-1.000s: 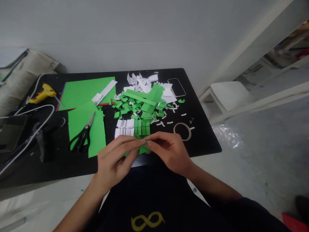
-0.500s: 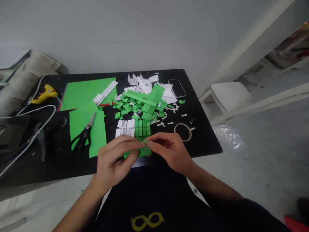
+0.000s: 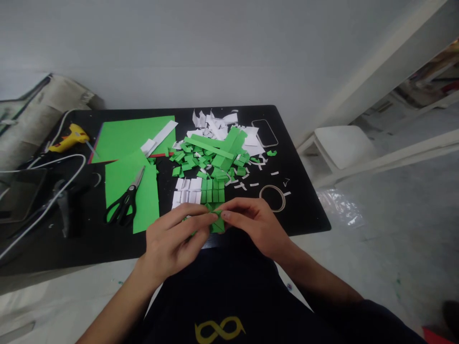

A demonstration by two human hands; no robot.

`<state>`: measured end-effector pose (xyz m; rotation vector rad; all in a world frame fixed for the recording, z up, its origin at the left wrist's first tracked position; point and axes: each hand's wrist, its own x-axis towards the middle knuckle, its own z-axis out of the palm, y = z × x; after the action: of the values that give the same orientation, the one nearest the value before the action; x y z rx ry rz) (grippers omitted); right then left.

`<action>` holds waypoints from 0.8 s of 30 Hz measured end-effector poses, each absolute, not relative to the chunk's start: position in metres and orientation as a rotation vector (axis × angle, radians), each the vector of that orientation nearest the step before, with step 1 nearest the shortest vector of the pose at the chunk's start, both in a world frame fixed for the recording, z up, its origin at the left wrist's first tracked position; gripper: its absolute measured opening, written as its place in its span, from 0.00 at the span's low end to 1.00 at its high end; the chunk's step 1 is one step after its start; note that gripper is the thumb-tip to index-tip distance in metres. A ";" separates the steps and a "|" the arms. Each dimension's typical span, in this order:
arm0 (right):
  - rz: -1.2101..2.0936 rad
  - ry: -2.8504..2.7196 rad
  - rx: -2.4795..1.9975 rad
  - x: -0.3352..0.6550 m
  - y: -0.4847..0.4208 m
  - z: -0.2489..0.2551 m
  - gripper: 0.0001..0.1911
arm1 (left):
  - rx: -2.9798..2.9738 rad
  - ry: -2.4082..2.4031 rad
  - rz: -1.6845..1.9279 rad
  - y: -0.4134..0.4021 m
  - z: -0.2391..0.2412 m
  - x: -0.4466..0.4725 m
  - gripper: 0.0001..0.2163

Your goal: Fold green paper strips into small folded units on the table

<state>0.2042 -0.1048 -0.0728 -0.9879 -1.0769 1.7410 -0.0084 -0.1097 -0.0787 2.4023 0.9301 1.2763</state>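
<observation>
Emblem: yellow, like an infinity sign, on the dark shirt, on the wearer's side of the grip of left hand and right hand.
Check-like mark: pale, on the black table, right of and beyond the grip; drawn or scrap, unclear.
Lettering: none readable.

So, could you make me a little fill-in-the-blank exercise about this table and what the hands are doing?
1. The left hand and right hand are holding folded paper coloured ____.
2. Beyond the hands, white folded pieces sit just to the ____ of green folded pieces.
3. The black-handled scissors have their blades pointing ____ the person.
4. The glue gun has a body coloured ____.

Missing words: green; left; away from; yellow.
</observation>
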 end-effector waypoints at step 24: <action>1.481 -1.230 -1.036 0.195 -0.117 -0.077 0.06 | 2.419 1.012 1.445 -0.116 -0.087 -0.003 0.13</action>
<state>0.1952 -0.1174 -0.0773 -1.0358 -1.2305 1.4811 -0.0031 -0.1156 -0.0870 2.4187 1.0117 1.4451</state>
